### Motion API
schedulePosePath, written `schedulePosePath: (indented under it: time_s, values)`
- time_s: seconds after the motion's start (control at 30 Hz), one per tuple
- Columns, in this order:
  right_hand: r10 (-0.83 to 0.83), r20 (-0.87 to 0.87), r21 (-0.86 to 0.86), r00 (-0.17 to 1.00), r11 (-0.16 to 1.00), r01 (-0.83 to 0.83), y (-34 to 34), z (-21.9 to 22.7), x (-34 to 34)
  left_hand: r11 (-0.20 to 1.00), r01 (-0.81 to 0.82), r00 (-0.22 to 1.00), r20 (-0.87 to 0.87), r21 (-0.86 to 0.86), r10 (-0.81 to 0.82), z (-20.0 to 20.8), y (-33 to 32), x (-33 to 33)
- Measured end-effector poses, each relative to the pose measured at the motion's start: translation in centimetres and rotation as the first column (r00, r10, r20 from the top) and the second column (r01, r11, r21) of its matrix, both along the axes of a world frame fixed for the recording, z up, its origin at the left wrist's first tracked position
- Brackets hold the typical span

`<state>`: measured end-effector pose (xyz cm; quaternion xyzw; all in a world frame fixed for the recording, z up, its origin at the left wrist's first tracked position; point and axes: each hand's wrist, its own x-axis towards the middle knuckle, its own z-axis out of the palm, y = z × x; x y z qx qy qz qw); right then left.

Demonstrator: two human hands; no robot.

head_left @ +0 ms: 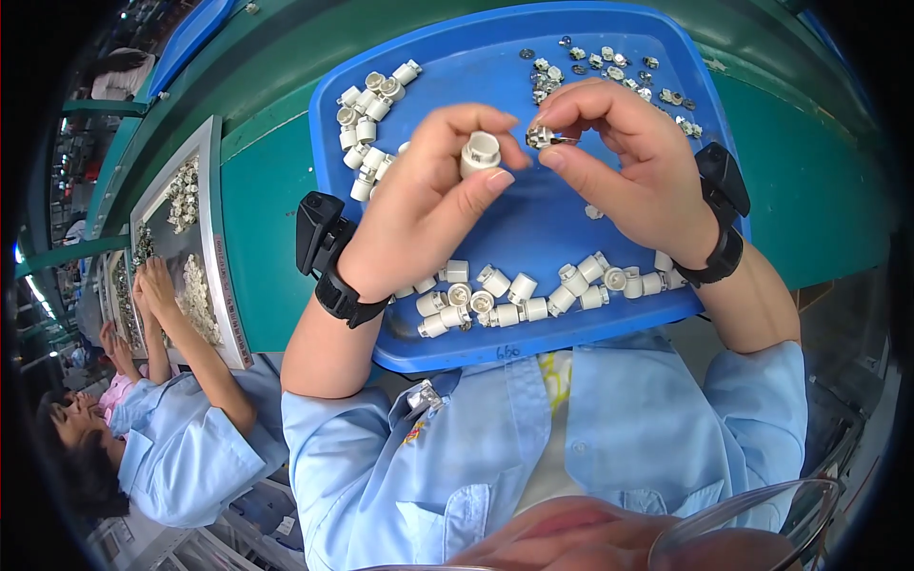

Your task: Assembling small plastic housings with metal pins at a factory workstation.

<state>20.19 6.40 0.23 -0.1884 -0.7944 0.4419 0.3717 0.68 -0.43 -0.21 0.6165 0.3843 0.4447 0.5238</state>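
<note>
Above the middle of the frame, the left hand (428,195) grips a white cylindrical housing (482,157), its open end facing up. Beside it, the right hand (633,157) pinches a small metal-and-white insert (543,139) between thumb and fingers, apart from the housing. Below them is a blue plastic tray (547,228) on a green worktop (795,195). More white housings (367,130) cluster at the tray's upper left and along its lower edge; small inserts (607,54) lie scattered upper right. At the frame's left, a co-worker (186,466) handles parts over a metal-rimmed tray (223,276).
</note>
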Motion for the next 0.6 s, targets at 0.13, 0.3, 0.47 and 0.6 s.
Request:
schedulePosePath:
  time_s: [0.13,0.3,0.47,0.6]
  values:
    - [0.004,0.014,0.023,1.000,1.000,-0.004,0.1,0.3,0.0,0.987,-0.158,0.970,0.184,-0.018,0.159,-0.6,0.6,0.3]
    - [0.005,0.087,0.171,0.996,0.985,-0.020,-0.3,1.0,-0.4,0.983,-0.150,0.986,-0.061,0.110,0.157,-0.6,0.4,-0.3]
    - [0.004,0.087,0.237,0.996,0.971,-0.025,-0.7,0.7,-0.7,0.979,-0.148,0.968,-0.185,0.138,0.172,0.0,0.1,-0.2]
    - [-0.026,0.091,0.229,0.996,0.973,0.004,-0.9,0.5,-0.8,0.985,-0.159,0.986,-0.049,0.072,0.162,-0.3,-0.1,0.1]
